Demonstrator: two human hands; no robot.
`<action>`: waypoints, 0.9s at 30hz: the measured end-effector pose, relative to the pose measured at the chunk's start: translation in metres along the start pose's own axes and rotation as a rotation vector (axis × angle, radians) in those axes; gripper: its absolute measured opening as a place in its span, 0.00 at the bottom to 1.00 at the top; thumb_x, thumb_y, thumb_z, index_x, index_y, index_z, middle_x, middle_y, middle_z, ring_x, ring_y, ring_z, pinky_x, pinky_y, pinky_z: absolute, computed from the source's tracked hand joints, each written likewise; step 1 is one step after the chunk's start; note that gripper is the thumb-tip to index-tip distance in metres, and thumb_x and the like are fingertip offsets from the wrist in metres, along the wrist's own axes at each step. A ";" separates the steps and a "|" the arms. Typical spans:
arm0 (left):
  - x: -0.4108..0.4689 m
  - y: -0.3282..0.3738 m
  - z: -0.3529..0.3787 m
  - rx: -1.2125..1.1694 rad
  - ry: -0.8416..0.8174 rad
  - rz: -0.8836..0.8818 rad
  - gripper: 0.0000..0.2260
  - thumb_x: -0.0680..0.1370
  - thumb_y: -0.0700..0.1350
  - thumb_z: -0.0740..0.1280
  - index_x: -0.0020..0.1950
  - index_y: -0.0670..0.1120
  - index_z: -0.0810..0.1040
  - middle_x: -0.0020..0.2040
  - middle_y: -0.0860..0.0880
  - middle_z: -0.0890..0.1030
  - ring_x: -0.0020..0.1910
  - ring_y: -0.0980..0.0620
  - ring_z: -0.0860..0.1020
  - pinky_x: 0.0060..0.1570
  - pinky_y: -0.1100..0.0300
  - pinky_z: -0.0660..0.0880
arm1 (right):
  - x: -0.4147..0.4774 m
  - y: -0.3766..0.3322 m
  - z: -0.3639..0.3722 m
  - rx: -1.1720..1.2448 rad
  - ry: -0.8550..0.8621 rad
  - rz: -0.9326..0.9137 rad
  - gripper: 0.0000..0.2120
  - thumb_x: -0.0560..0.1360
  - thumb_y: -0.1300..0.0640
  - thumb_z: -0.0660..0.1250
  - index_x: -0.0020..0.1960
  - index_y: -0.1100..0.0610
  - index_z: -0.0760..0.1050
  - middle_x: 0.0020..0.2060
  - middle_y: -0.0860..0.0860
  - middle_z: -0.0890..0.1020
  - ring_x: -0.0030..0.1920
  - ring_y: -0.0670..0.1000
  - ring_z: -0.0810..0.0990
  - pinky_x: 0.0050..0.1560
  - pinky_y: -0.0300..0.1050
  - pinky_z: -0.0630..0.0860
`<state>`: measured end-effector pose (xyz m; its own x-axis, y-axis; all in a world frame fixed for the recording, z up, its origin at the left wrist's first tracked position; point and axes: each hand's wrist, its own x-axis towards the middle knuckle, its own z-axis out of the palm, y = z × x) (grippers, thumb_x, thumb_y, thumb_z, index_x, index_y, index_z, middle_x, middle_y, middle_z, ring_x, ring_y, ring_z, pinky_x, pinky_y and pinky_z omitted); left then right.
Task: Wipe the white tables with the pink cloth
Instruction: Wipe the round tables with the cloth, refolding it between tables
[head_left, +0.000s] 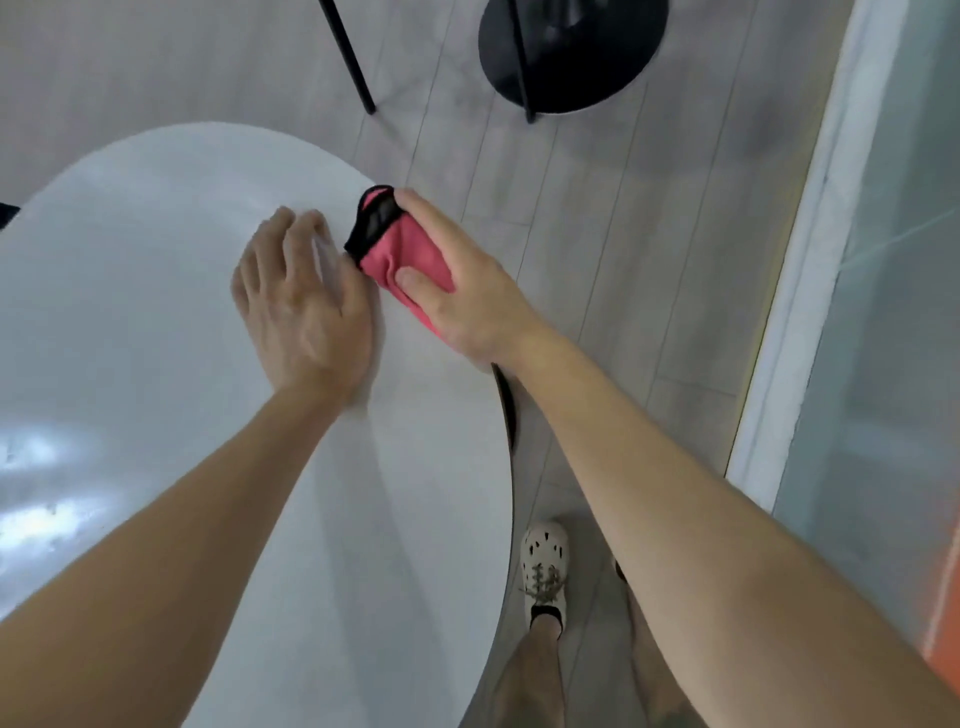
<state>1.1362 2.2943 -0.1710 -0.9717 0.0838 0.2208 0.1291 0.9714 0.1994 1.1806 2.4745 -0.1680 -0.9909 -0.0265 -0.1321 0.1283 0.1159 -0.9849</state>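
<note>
a glossy white round table (130, 364) lies under both hands, on a grey plank floor (597, 208). a glass partition (893, 260) runs to the right of the right hand, and a black disc base (597, 67) sits beyond it. the left hand (301, 296) lies flat on the tabletop, fingers spread and blurred. the right hand (457, 291), just beside it, grips the bunched pink cloth (400, 254), thumb on top, at the table's rim. counted: one table, one cloth, two hands, one white shoe (544, 566).
</note>
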 end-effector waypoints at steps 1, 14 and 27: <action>-0.002 0.000 0.000 0.000 -0.008 -0.003 0.23 0.86 0.57 0.58 0.78 0.50 0.72 0.81 0.48 0.70 0.82 0.47 0.66 0.81 0.47 0.59 | -0.009 0.001 0.000 0.005 0.003 -0.002 0.33 0.86 0.60 0.66 0.88 0.50 0.58 0.86 0.45 0.62 0.84 0.42 0.59 0.80 0.30 0.54; -0.001 0.005 -0.006 0.009 -0.048 -0.016 0.21 0.85 0.47 0.62 0.78 0.45 0.73 0.81 0.46 0.71 0.82 0.43 0.66 0.80 0.39 0.60 | 0.060 -0.012 -0.003 -0.091 -0.155 0.019 0.32 0.86 0.59 0.65 0.88 0.48 0.59 0.86 0.45 0.63 0.84 0.44 0.62 0.80 0.34 0.58; 0.000 0.012 -0.011 0.008 -0.081 -0.043 0.24 0.84 0.50 0.61 0.79 0.43 0.74 0.82 0.44 0.70 0.84 0.42 0.65 0.80 0.37 0.60 | 0.019 -0.014 -0.024 -0.171 -0.247 0.035 0.34 0.87 0.61 0.64 0.89 0.49 0.54 0.87 0.41 0.58 0.85 0.39 0.57 0.82 0.36 0.59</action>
<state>1.1400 2.3037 -0.1583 -0.9891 0.0595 0.1347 0.0859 0.9761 0.1996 1.1584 2.4962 -0.1539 -0.9431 -0.2583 -0.2094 0.1322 0.2864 -0.9489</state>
